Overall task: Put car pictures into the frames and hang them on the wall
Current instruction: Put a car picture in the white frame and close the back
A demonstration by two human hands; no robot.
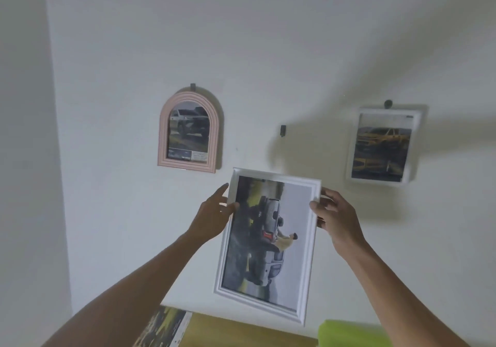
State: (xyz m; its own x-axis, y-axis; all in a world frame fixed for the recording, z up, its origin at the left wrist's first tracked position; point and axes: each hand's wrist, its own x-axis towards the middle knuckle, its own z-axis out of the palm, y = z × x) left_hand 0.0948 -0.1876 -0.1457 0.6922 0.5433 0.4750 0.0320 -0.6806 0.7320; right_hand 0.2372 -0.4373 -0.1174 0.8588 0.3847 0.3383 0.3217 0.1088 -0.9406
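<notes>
I hold a white rectangular frame (pixel 268 242) up in front of the wall, its car picture lying sideways. My left hand (pixel 214 217) grips the frame's left edge near the top, thumb on the front. My right hand (pixel 335 217) grips the right edge near the top. Above the frame, a small dark hook (pixel 282 130) on the wall carries nothing. A pink arched frame (pixel 189 134) with a car picture hangs at the left. A white frame (pixel 382 146) with a yellow car picture hangs at the right.
A wooden table (pixel 241 332) lies below against the wall. A printed picture sheet (pixel 163 328) rests on its left end and a lime-green object (pixel 349 333) on its right. A wall corner (pixel 56 158) runs down the left side.
</notes>
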